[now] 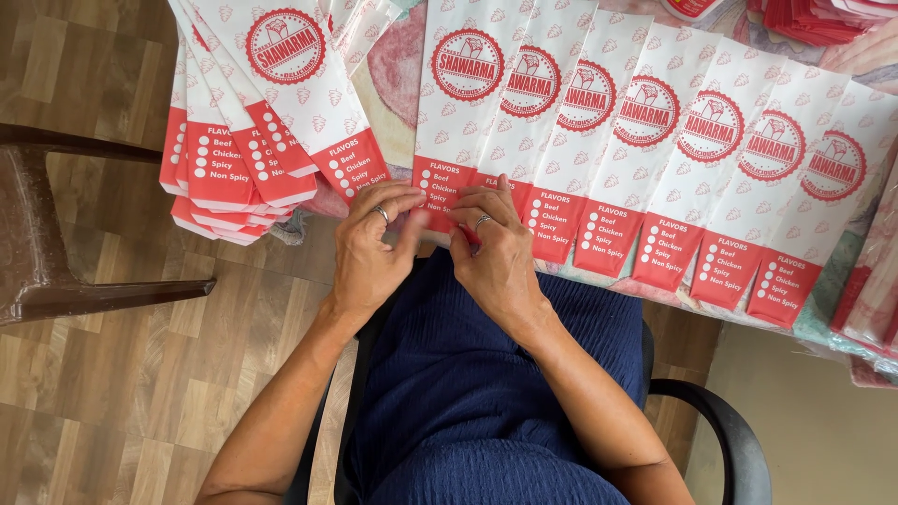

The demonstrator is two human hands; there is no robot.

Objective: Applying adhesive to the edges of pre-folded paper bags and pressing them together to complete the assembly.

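Note:
A row of several long white paper sleeves with red round emblems and red bottom bands lies fanned across the table edge (599, 281). My left hand (372, 245) and my right hand (491, 245) meet at the red bottom end of the leftmost sleeve (463, 103) in that row. Fingers of both hands pinch its lower edge. Each hand wears a ring. The fingertips hide the fold itself.
A fanned stack of the same sleeves (245, 140) overhangs the table at the left. A brown chair (37, 234) stands on the wood floor at far left. I sit in a black armchair (725, 421), in blue clothing. More red items (823, 19) lie at the top right.

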